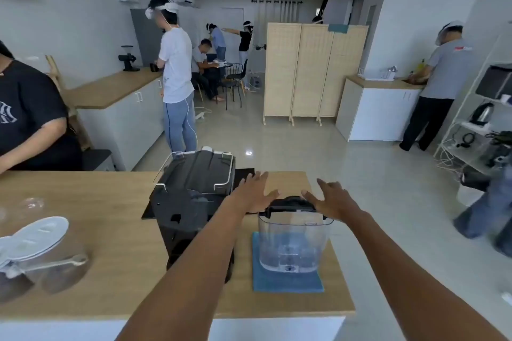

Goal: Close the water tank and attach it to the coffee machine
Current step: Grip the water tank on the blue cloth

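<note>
wooden counter [119, 252] fills the near view, with the coffee machine [194, 202] at its middle and the clear water tank [293, 241] at its 3 o'clock on a blue cloth [285, 282]. black lid [291, 203] sits on the tank; whether it has clicked shut is unclear. left hand [253, 192] and right hand [332, 202] flank it, fingers [322, 184] spread, gripping nothing. risks: a half-seated lid could pop loose on lifting, the cloth could slide, and the tank sits near the counter's 3 o'clock edge.
</note>
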A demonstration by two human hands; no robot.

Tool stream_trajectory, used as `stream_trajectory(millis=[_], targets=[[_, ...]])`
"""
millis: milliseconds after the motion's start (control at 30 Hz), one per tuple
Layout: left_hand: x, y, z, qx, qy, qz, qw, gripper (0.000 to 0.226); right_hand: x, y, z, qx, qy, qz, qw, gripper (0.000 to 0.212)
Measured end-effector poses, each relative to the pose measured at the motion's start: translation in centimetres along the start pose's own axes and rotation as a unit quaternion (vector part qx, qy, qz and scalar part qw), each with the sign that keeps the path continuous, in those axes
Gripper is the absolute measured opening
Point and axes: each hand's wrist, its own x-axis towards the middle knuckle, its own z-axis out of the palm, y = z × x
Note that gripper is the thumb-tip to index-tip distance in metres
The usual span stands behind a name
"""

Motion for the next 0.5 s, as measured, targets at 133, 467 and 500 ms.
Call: stream_trajectory(millis=[133, 467, 500], targets=[[0.0, -1.0, 2.1, -0.075, -0.015, -0.089, 0.993, 0.089, 0.0, 1.4, 1.1, 0.021, -0.007, 0.018, 1.000, 0.092], [0.2, -1.7, 5.5, -0.333, -0.043, -0.196, 0.921, 0.118, -0.1, 2.5, 2.0, 0.171, -0.009, 0.053, 0.984, 0.109], [0.2, -1.5, 5.6, -0.344, -0.045, -0.189, 0.919, 0.105, 0.0, 2.6, 2.0, 0.179, -0.012, 0.052, 0.982, 0.105]])
